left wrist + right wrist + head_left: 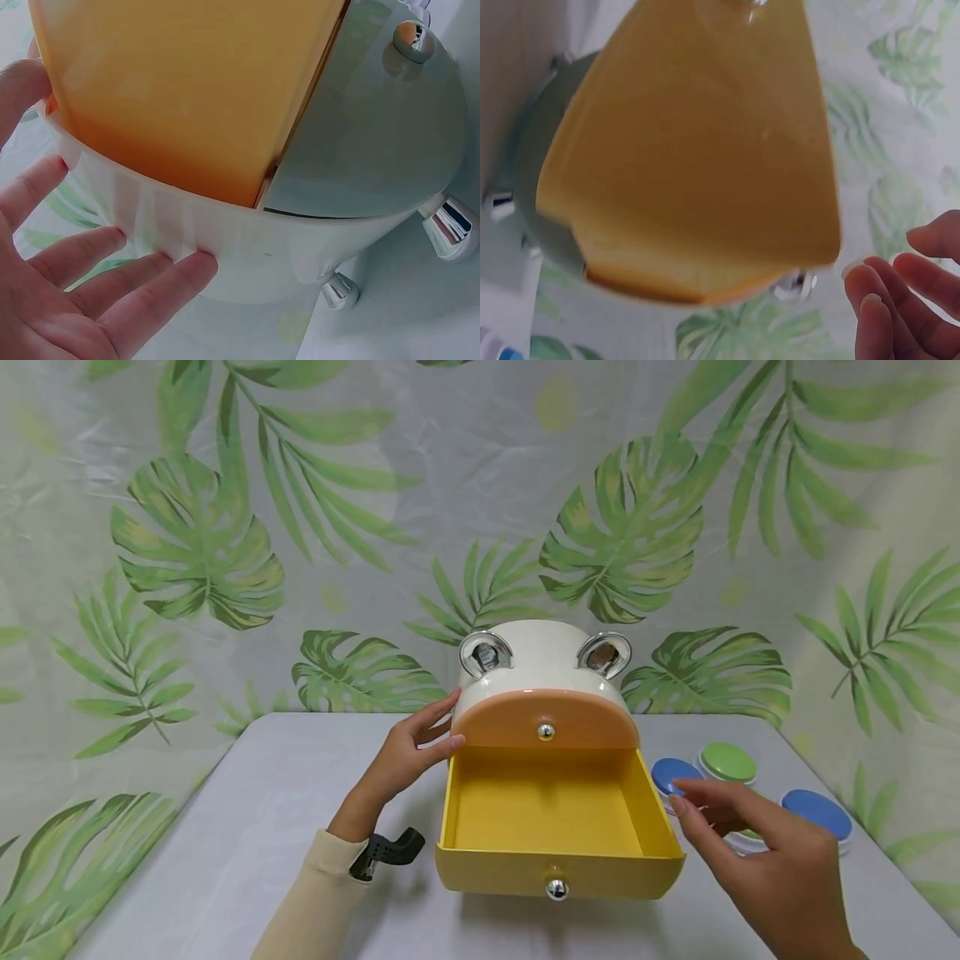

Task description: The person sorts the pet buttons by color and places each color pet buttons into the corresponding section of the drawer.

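Note:
A white frog-like drawer box with silver eye-shaped rings stands on the table. Its lower yellow drawer is pulled far out, and no contents show inside. Above it the orange upper drawer, with a silver knob, sits closed. My left hand rests on the box's left side; in the left wrist view its spread fingertips touch the white shell. To the right of the yellow drawer hovers my right hand, fingers loosely bent with nothing between them, in front of a blue-lidded round container.
Beyond my right hand are a green-lidded container, another blue-lidded one and one mostly hidden by my fingers. The white table extends to the left. A leaf-patterned curtain hangs behind.

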Demonstrator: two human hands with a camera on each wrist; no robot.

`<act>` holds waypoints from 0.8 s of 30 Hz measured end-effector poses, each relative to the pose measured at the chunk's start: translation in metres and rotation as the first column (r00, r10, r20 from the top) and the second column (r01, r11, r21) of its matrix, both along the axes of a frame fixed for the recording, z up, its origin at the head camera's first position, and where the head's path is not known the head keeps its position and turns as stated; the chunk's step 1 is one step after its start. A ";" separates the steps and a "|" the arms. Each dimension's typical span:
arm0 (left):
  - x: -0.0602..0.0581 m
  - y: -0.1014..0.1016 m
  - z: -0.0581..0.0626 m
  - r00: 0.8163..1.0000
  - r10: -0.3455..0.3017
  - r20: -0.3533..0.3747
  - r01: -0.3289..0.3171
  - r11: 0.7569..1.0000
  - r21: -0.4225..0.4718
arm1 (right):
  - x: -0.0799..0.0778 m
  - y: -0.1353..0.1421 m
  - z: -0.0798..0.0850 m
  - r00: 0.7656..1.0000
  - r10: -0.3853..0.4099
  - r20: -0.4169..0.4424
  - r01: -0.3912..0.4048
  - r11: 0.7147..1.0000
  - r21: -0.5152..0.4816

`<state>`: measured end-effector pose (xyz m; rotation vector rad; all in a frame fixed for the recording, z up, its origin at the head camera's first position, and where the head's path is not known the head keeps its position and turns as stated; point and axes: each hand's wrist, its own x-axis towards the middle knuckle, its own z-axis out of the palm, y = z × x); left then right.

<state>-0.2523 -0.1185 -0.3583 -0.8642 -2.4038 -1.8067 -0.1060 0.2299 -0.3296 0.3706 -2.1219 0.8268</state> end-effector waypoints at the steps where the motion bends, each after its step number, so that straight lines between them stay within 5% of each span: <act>1: 0.000 0.000 -0.001 1.000 0.000 -0.002 0.000 1.000 -0.001 | -0.003 0.004 -0.001 1.000 -0.005 -0.006 0.005 1.000 -0.013; 24: -0.001 0.000 -0.001 1.000 0.010 0.000 -0.010 1.000 -0.006 | -0.049 0.064 -0.016 0.972 -0.167 0.165 0.194 0.967 -0.164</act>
